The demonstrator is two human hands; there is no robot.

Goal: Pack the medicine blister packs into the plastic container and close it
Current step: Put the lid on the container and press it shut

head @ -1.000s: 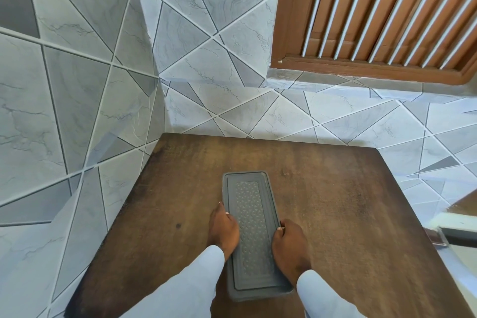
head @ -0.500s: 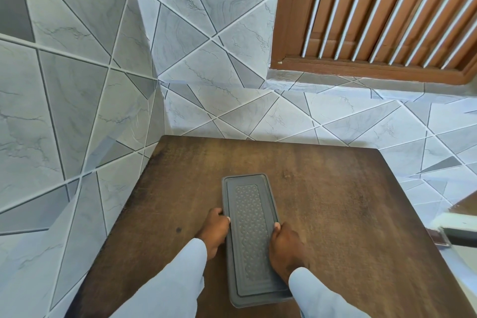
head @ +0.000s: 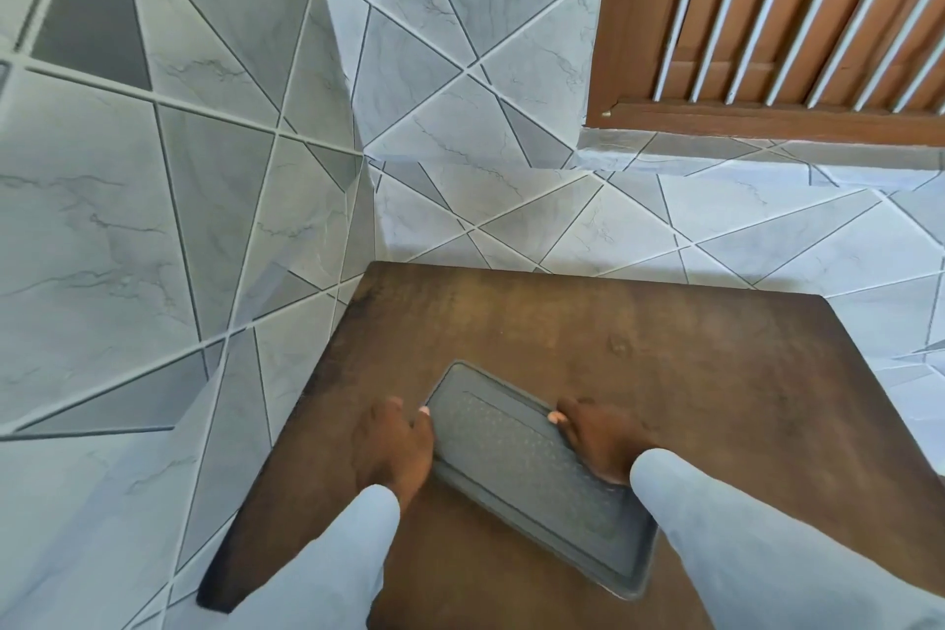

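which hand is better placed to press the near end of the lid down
Right, probably. The right hand grips the container along its long edge, nearer that end; the left hand sits by the far corner.

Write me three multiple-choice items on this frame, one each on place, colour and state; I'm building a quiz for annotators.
1. Where does the container lie?
A. on the wooden table
B. on the window sill
C. on the floor

2. What colour is its lid?
A. red
B. dark grey
C. white

3. How is the container?
A. open
B. lidless
C. closed, a hand at each long side

Key: 1 A, it rests flat on the tabletop. 2 B, the lid is dark grey. 3 C, the lid is on, with the left hand and the right hand flanking it.
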